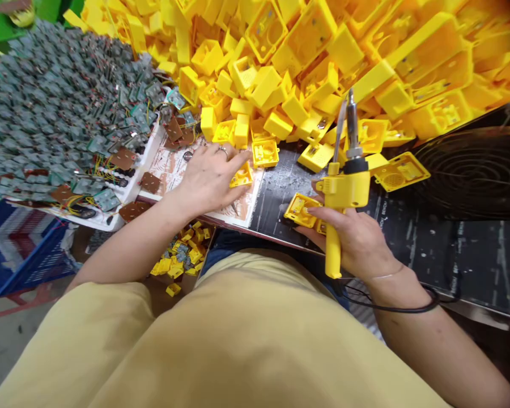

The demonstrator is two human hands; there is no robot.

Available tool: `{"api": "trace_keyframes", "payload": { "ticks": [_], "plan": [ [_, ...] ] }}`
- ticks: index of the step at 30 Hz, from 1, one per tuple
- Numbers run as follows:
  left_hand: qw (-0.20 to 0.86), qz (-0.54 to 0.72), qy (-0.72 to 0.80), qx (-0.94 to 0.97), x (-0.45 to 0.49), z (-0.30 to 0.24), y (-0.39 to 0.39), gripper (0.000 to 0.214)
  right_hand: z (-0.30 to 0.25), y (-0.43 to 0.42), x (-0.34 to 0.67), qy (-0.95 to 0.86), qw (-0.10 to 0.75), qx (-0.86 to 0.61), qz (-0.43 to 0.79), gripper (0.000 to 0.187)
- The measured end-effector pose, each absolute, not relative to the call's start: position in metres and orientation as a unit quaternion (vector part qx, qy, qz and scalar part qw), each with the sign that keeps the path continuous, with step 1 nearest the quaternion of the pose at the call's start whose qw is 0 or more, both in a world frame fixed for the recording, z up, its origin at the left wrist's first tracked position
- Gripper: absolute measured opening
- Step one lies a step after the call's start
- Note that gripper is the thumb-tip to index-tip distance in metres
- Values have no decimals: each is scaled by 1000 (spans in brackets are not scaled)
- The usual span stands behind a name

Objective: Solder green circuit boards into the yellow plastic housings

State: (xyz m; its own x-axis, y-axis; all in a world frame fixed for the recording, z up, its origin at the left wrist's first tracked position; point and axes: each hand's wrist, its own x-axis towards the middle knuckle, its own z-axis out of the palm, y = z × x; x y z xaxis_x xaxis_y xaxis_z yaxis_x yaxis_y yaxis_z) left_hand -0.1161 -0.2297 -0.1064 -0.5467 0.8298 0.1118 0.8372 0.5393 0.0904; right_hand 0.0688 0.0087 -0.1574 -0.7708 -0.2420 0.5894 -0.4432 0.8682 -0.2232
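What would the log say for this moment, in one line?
left hand: fingers on small yellow plastic casing | right hand: holds yellow pistol-shaped soldering iron, tip up | behind: pile of yellow plastic casings

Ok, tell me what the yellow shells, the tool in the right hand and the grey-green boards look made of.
Yellow shells: moulded plastic, it seems, uniform colour, slight sheen, thin walls. Soldering tool in the right hand: yellow plastic body, bare metal barrel, dull grey. Boards: likely circuit laminate, matte green, brown backs, thin wires.
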Motion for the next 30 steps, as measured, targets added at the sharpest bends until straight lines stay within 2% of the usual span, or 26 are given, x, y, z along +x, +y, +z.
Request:
{"api": "trace_keyframes", "payload": {
  "ticks": [4,8,11,16,20,23,27,28,30],
  "plan": [
    [35,-100,-877,-468,-114,-129,-207,77,-160,12,69,-925,291,185,162,44],
    [42,-111,-873,-473,-116,-143,-190,64,-162,11,69,-929,294,167,151,48],
    [34,-117,-839,-530,-114,-142,-204,57,-160,13,72,-932,294,153,147,47],
    [21,-138,-731,-668,-101,-135,-227,56,-156,16,76,-933,273,157,173,55],
    [3,-89,-707,-701,-88,-134,-210,53,-160,16,77,-934,231,192,193,47],
    [7,-77,-689,-720,-85,-136,-204,61,-163,17,77,-936,226,179,204,50],
    [34,-76,-735,-673,-88,-131,-235,81,-164,20,76,-938,235,176,184,56],
    [34,-74,-757,-648,-90,-128,-247,82,-163,22,77,-939,236,177,173,55],
    [34,-71,-806,-586,-101,-119,-270,68,-160,27,81,-940,252,161,167,56]
  ]
}}
